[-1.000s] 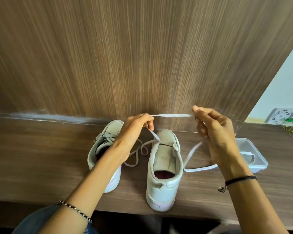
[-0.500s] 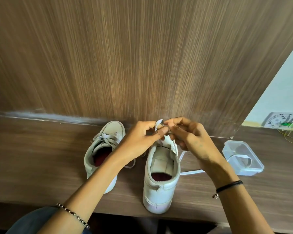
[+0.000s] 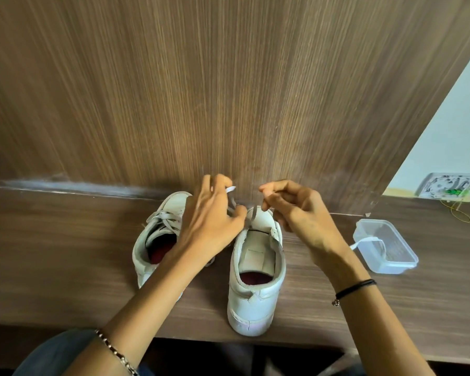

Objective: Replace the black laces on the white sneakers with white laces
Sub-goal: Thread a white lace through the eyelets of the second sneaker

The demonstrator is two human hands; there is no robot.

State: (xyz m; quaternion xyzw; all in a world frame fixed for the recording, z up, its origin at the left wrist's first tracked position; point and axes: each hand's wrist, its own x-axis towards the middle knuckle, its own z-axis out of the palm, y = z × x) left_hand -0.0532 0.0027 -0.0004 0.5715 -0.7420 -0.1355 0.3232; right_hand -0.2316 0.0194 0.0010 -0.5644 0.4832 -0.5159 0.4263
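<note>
Two white sneakers stand side by side on the wooden shelf, heels toward me. The left sneaker (image 3: 158, 234) is laced in white. Over the toe end of the right sneaker (image 3: 255, 278) my left hand (image 3: 212, 223) pinches a white lace (image 3: 251, 217), whose tip sticks up past my fingers. My right hand (image 3: 299, 213) has its fingers curled just right of the lace near the shoe's eyelets; whether it grips the lace I cannot tell. The lace's other end trails right into a clear plastic box (image 3: 399, 263). No black lace shows.
The shelf (image 3: 65, 253) ends at a front edge close to me, and a wood panel wall (image 3: 228, 90) rises right behind the shoes. A wall socket plate (image 3: 448, 185) and a yellow wire (image 3: 459, 210) sit at the far right.
My hands, first apart with the lace stretched between them, came together over the right sneaker's toe, then parted slightly. The view shifted a little.
</note>
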